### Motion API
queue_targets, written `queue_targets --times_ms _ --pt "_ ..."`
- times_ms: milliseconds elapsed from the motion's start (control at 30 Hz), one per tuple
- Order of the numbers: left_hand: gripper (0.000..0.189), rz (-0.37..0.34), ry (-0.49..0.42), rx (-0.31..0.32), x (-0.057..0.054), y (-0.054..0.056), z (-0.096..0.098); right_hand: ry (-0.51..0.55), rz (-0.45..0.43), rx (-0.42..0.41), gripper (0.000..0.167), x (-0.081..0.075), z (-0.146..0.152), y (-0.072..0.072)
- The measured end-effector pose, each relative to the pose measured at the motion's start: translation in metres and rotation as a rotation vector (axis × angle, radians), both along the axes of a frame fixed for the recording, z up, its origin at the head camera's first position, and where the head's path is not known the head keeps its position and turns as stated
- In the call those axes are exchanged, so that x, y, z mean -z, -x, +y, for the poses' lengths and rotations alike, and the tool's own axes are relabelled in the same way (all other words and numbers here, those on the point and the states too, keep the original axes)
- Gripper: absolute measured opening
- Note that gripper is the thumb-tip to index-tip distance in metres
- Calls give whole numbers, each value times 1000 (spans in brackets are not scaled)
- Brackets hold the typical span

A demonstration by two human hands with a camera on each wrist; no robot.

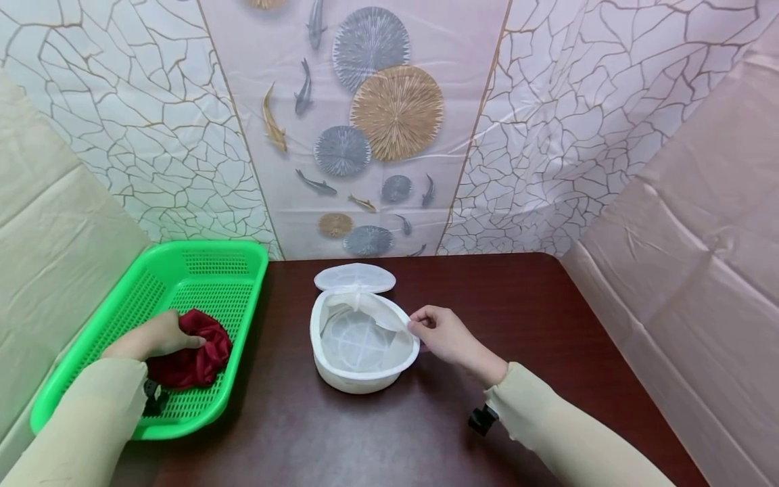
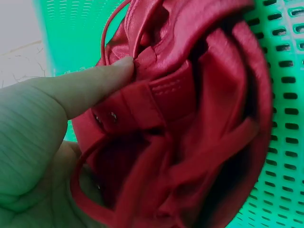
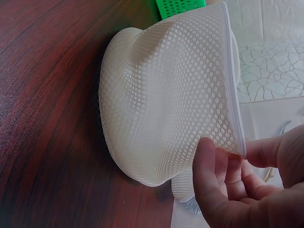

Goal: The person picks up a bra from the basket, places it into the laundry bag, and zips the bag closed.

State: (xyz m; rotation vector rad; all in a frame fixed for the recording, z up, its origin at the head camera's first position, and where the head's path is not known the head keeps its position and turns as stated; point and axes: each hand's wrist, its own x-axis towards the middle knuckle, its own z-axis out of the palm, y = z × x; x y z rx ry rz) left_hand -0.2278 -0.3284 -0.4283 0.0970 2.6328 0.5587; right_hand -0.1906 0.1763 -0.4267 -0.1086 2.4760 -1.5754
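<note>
Over the green plastic basket (image 1: 249, 325), my left hand (image 1: 157, 337) grips a crumpled red bra (image 1: 203, 355). The left wrist view brings up the bra's (image 2: 209, 85) thin straps and hook band, with the thumb pressed on top; the other fingers are mostly hidden under the fabric. A white mesh laundry bag (image 1: 359, 385) stands upright on the table with its lid (image 1: 355, 278) folded back. My right hand (image 1: 449, 338) pinches the bag's right rim. Closer up in the right wrist view, thumb and fingers hold the zippered edge of the honeycomb mesh (image 3: 156, 95).
The dark red-brown table (image 1: 499, 297) carries both basket and bag. A patterned wall covering (image 1: 389, 203) hangs along the back edge, and beige fabric panels (image 1: 688, 257) rise at the sides. The basket lies close against the left panel.
</note>
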Motion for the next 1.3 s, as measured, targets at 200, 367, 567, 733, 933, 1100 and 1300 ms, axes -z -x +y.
queue_targets --times_ms 200,367,567,733,933,1100,1300 --pt "81 6 3 3 0 -1 -1 -13 1 -12 10 1 0 -1" --pt "85 32 14 14 0 -4 0 -7 2 -32 10 -1 -2 -4" --pt "77 78 -14 8 -4 -4 2 7 4 -34 10 -3 -4 -5" --pt "72 150 -22 0 -11 -2 5 17 2 -35 10 -3 -3 -5" --pt "69 253 -22 0 -19 -4 10 9 6 -39 10 -3 -2 -5" --pt "65 340 -44 -20 -25 -5 12 2 6 -45 10 -3 -2 -5" --pt "42 478 -117 -91 -37 -8 15 -2 9 -44 9 -3 -2 -5"
